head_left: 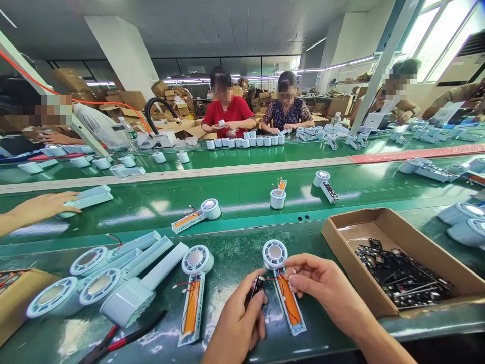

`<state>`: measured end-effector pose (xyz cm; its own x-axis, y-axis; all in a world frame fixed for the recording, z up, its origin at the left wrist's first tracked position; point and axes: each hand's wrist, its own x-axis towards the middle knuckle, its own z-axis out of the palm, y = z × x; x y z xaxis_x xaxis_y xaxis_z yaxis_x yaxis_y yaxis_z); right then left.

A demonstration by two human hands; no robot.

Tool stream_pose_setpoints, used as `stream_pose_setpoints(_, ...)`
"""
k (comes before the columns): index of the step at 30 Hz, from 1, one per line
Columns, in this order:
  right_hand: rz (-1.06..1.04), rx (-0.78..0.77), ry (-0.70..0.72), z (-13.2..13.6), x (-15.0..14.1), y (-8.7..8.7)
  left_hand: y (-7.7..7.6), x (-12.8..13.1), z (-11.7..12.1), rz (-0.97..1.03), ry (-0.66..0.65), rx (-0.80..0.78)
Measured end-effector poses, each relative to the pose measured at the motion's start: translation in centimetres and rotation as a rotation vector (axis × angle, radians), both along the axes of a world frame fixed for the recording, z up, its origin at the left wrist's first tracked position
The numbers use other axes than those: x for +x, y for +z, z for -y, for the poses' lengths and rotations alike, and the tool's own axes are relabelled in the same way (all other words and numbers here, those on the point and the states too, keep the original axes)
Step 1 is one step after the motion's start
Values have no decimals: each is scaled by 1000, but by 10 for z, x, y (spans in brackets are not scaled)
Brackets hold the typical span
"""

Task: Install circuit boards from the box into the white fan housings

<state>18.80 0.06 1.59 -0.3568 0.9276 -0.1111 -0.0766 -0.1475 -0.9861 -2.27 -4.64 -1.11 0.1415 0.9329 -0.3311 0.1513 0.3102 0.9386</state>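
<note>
A white handheld fan body [282, 283] lies open on the green bench, its round head at the top and an orange battery in its handle. My left hand [238, 323] pinches a small black circuit board [257, 286] that hangs on thin wires just left of the handle. My right hand [322, 285] is closed, its fingertips pressing on the upper handle by the battery. A second open fan body [193, 293] lies to the left.
A cardboard box [397, 237] of black circuit boards stands at the right. Several white fan shells [109, 278] are heaped at the left, with red-handled pliers [113, 341] in front. More fans [197, 215] ride the green conveyor. Another person's hand [41, 207] reaches in far left; workers sit opposite.
</note>
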Motion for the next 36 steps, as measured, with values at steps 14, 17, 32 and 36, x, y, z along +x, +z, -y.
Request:
stream_pose_setpoints(14, 428, 522, 15, 7, -31, -3, -15, 4, 3, 294, 116, 89)
stream_pose_setpoints(17, 513, 633, 8, 8, -35, -7, -16, 5, 5, 311, 139, 99)
stream_pose_setpoints(32, 727, 807, 78, 10, -43, -15, -15, 11, 11, 184, 188, 119)
stream_pose_setpoints(36, 738, 860, 120, 10, -41, -15, -10, 16, 13, 115, 216, 152)
